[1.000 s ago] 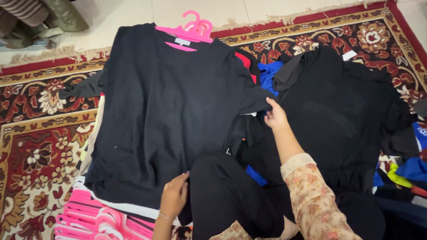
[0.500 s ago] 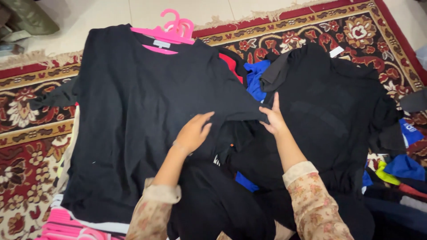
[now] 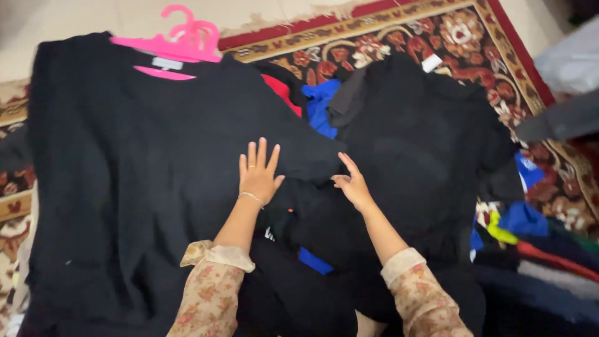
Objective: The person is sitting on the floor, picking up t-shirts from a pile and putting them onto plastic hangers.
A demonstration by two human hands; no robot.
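While the left hand (image 3: 258,173) lay flat with fingers spread on the black sweater (image 3: 137,187) spread over the rug (image 3: 437,31), the right hand (image 3: 353,185), open, touched its sleeve; soft, light, limp knit, probably best pinched at shoulders or hem.

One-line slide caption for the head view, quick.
Left hand flat on a black shirt on pink hangers; right hand on its sleeve beside a dark clothes pile.
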